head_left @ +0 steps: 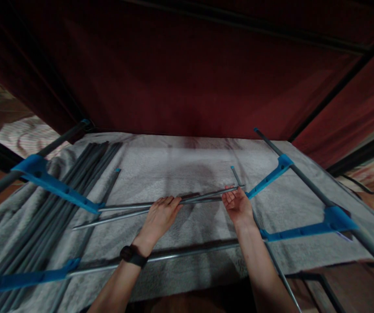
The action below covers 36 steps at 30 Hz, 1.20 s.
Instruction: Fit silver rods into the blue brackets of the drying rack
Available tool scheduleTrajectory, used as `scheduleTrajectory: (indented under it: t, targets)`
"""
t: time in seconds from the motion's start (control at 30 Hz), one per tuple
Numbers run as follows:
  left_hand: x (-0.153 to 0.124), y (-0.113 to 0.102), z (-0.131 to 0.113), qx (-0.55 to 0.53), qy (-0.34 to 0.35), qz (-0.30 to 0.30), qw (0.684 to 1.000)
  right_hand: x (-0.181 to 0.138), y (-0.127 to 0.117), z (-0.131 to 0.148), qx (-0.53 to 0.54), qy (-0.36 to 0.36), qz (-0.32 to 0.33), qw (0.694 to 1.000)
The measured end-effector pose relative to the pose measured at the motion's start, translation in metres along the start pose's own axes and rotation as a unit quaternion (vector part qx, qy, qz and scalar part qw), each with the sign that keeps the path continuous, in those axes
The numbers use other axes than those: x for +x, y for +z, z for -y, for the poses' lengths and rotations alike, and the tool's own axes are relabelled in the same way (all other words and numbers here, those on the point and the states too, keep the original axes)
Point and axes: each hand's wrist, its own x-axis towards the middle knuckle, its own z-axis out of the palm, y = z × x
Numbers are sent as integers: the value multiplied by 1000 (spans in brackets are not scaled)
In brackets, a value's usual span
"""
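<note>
A black wristband point(134, 256) circled the left wrist, and just past it a smooth, pale metal crossbar point(187, 254) ran side to side under both forearms, plugged into a blue plastic connector point(20, 278) at its left end. The left hand point(159, 217) lay palm down with its fingers curled over two thin grey rods point(124, 213), round and slightly shiny, which crossed at a shallow angle above a nubbly grey fabric point(180, 165). The right hand point(237, 204) was turned palm up, fingers loosely spread and cupped under the rods' right end. One rod's left end sat in a flat, arm-shaped blue bracket point(53, 184). Matching brackets point(271, 176) reached in from a slanting grey pole point(307, 182) on the right. A bundle of darker matte rods point(59, 208) lay on the fabric at the left, well apart from the hands. Dull dark red cloth point(190, 78) walled off the back.
</note>
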Motion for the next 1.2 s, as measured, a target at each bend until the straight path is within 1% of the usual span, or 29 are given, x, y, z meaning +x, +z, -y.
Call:
scheduleTrajectory:
  t: [0.47, 0.8, 1.2]
  targets:
    - [0, -2, 0, -16, -2, -4, 1000, 1, -1, -1, -6, 0, -9, 1000]
    - [1, -2, 0, 3, -1, 12, 1000, 0, 0, 0, 1, 4, -15, 1000]
    - [0, -3, 0, 0, 0, 0, 1000, -4, 3, 1, 3, 12, -20, 1000]
